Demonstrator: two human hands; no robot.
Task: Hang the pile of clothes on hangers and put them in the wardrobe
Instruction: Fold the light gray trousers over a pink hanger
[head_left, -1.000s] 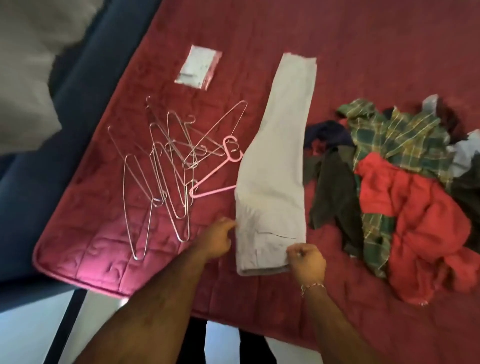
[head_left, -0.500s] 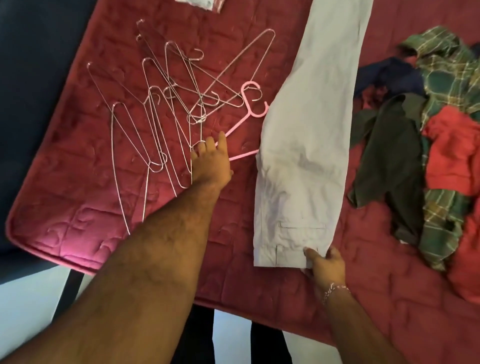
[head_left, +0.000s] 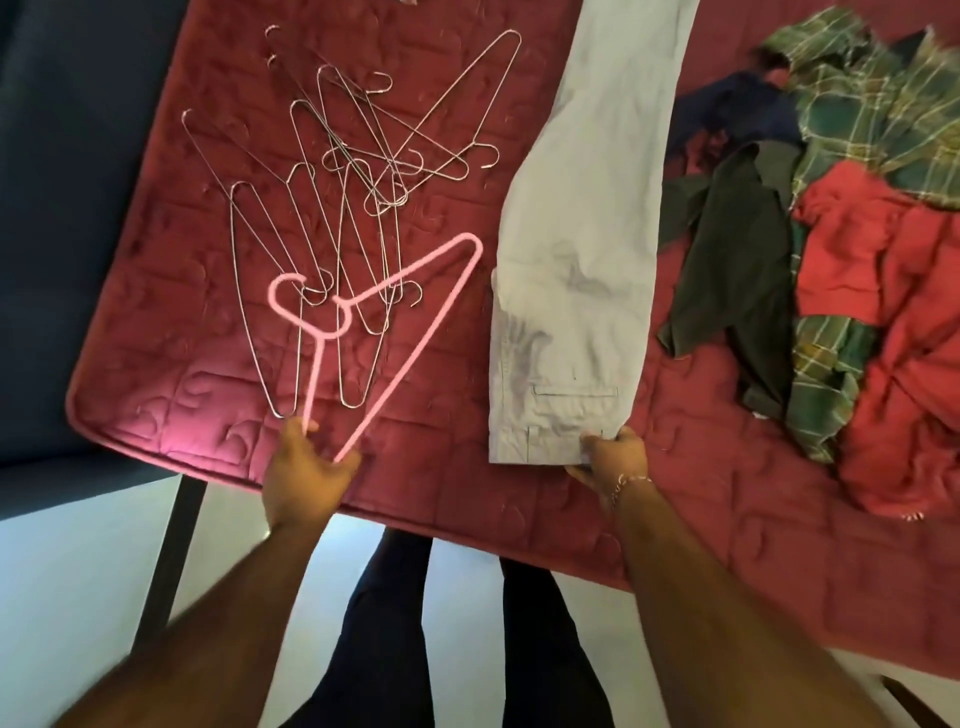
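The left hand (head_left: 304, 473) is pinching one corner of the pink hanger (head_left: 384, 322), its fingers curled round the thin bar, and is holding it over the near ends of the wire hangers (head_left: 343, 208) that are lying tangled on the red quilted bed (head_left: 156, 322). To the right, the grey trousers (head_left: 576, 270) are lying folded lengthwise on the bed. The right hand (head_left: 610, 460) is gripping their near corner at the waistband, thumb on top of the cloth. Further right, the pile of clothes (head_left: 857, 249) is sitting in a heap, just beside the trousers.
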